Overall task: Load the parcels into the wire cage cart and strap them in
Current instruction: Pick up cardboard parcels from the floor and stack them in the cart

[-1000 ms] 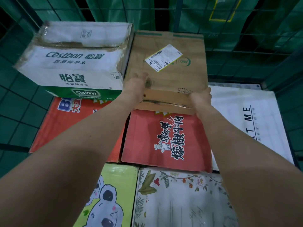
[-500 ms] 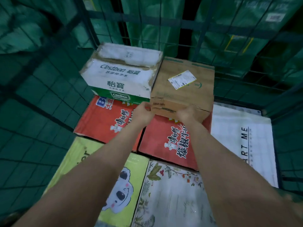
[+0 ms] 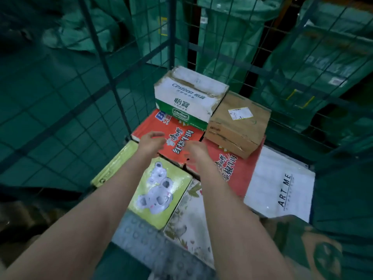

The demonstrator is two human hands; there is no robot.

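Note:
A brown cardboard parcel [image 3: 238, 124] with a white label lies at the back of the wire cage cart [image 3: 113, 77], beside a white and green Cestbon box [image 3: 189, 96]. Both rest on two red boxes [image 3: 177, 136], [image 3: 238, 168]. My left hand [image 3: 150, 141] and my right hand [image 3: 196, 152] hover over the red boxes, apart from the brown parcel, fingers loosely curled and holding nothing.
A yellow-green box with a koala picture [image 3: 159, 190], a floral box [image 3: 187, 219] and a white ART ME parcel [image 3: 282, 186] fill the front of the cart. Green mail sacks [image 3: 232, 37] hang behind the wire mesh. A grey studded sheet [image 3: 145, 241] lies at the near edge.
Both hands have let go of the brown parcel and pulled back toward me. The view has drawn back and risen, showing more of the cage.

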